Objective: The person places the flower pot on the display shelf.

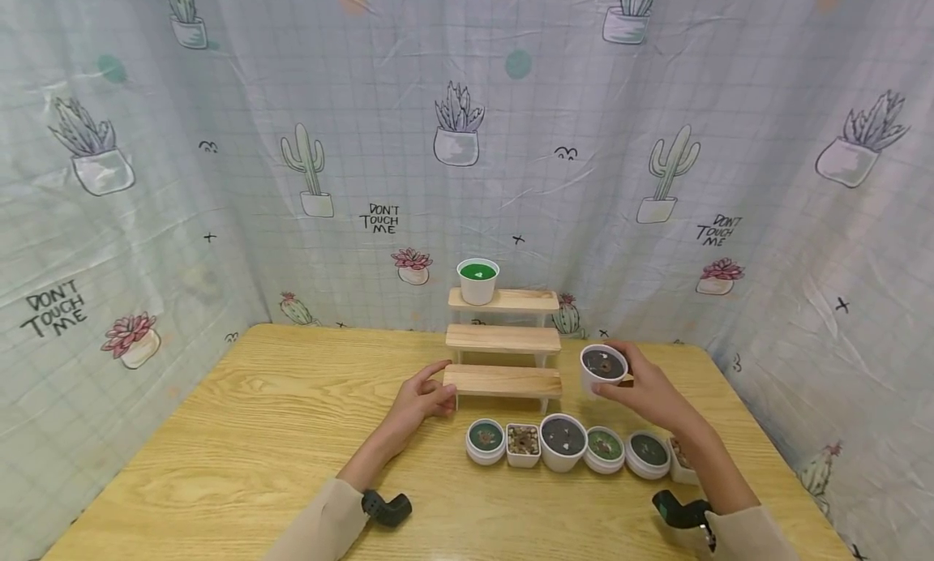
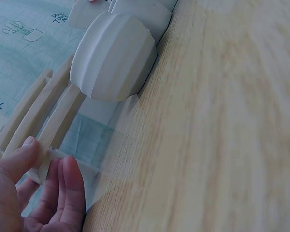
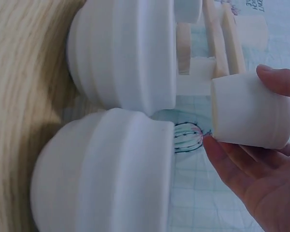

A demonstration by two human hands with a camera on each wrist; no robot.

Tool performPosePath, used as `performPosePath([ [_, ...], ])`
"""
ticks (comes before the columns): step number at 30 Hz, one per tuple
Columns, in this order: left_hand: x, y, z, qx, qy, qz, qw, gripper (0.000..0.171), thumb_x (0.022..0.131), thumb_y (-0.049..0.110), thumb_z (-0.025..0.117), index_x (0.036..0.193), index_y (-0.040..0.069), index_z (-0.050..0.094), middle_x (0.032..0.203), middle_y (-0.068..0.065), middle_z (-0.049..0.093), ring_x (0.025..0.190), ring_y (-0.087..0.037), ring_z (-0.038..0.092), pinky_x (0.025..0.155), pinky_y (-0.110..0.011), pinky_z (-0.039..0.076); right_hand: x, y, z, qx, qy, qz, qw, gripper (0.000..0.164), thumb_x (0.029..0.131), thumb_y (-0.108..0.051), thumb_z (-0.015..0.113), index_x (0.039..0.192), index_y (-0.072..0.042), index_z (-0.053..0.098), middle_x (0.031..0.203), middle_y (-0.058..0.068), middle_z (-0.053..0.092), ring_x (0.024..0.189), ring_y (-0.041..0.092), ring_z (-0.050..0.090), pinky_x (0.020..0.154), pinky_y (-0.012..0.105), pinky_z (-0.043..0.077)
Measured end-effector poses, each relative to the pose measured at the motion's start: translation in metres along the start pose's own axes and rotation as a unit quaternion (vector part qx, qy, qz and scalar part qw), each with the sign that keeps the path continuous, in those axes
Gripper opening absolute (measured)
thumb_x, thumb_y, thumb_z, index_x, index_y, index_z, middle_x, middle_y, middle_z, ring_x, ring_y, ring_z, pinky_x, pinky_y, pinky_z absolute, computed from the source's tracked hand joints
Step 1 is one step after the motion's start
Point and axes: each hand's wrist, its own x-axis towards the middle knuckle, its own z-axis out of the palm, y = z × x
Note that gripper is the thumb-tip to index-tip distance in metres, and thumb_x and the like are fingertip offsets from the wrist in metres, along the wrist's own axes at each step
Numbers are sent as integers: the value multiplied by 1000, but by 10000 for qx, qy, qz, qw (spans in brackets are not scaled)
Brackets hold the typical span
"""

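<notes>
A wooden three-step stand (image 1: 503, 380) with clear supports is set at the back middle of the table. My left hand (image 1: 417, 400) pinches the left end of its lowest step, thumb above and fingers below, as the left wrist view shows. My right hand (image 1: 649, 391) holds a round white pot (image 3: 253, 111) with dark filling, thumb on one side and fingers on the other. That pot is up off the table, just right of the lowest step. On the top step, at its left, stands a white pot with a bright green top (image 1: 477, 282).
In front of the stand runs a row of small white pots: a round one (image 1: 486, 441), a square one with pebbles (image 1: 523, 443), a taller dark-filled one (image 1: 563, 443) and several more toward my right forearm. Behind hangs a cactus-print curtain (image 1: 518, 172).
</notes>
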Motion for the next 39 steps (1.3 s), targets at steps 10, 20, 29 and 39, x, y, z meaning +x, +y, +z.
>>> performPosePath([
  [10,1,-1,-2,22,16,13,10000,69,100,26,70,160,12,38,92,-2,70,87,-15,70,80,-28,62,14,-14,-6,-73,110,-55,9999,75,94,-21,77,151,1,35,140,25,55,122,39,62,90,38,59],
  [20,0,2,-3,-25,30,22,10000,67,101,23,69,159,12,38,92,-1,70,86,-14,71,79,-27,62,31,-28,-7,-60,5,-124,9999,78,95,-25,76,154,1,32,142,25,53,122,39,61,94,44,58],
  [29,1,1,-2,-42,-15,13,10000,68,101,23,69,160,12,37,91,0,70,85,-14,70,78,-27,62,41,-35,-5,-178,45,-169,9997,77,94,-26,77,152,1,34,140,25,54,120,38,62,89,40,58],
  [39,1,0,-1,-2,-25,28,10000,66,101,24,69,159,13,39,91,-1,69,86,-14,70,79,-27,62,55,-42,-1,-313,125,-158,9993,80,94,-28,77,154,1,33,143,25,53,122,40,62,91,46,58],
])
